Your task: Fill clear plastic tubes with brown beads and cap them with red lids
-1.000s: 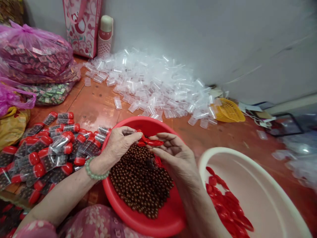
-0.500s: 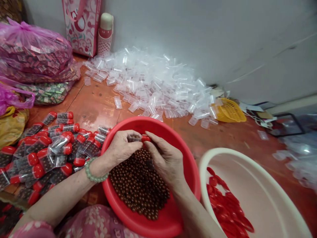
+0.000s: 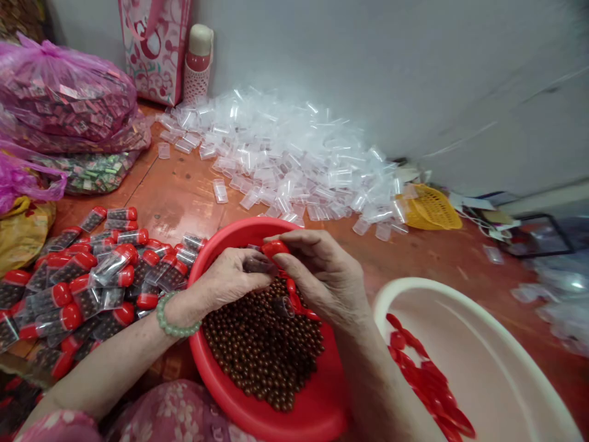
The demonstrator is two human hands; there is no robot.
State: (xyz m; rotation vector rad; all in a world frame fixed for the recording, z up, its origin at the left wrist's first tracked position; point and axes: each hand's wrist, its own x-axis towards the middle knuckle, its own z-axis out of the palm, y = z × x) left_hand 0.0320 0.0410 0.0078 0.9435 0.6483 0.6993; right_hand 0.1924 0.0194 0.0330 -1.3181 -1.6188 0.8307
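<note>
My left hand [image 3: 225, 282], with a green bead bracelet [image 3: 177, 319] at its wrist, is closed around a small clear plastic container [image 3: 257, 264]. Between the thumb and fingers of my right hand [image 3: 324, 270] is a red cap [image 3: 275, 248], close by the container's end; whether it is seated cannot be made out. Both hands are above a red basin [image 3: 322, 393] of shiny brown balls [image 3: 262, 350]. Several more red caps [image 3: 294, 294] show below my right palm, beside another clear container [image 3: 281, 307] on the balls.
Filled, red-capped containers [image 3: 115, 264] are heaped at left. Clear containers [image 3: 294, 166] are piled against the wall. A cream tub [image 3: 483, 344] with red caps [image 3: 427, 380] stands at right. A yellow basket [image 3: 430, 207], pink plastic bags [image 3: 69, 98] and a bottle [image 3: 199, 64] are farther back.
My right hand has shifted right and opened out a little, with a red cap at its fingertips. Loose red caps and a clear container now show beneath it. My left hand stays nearly in place.
</note>
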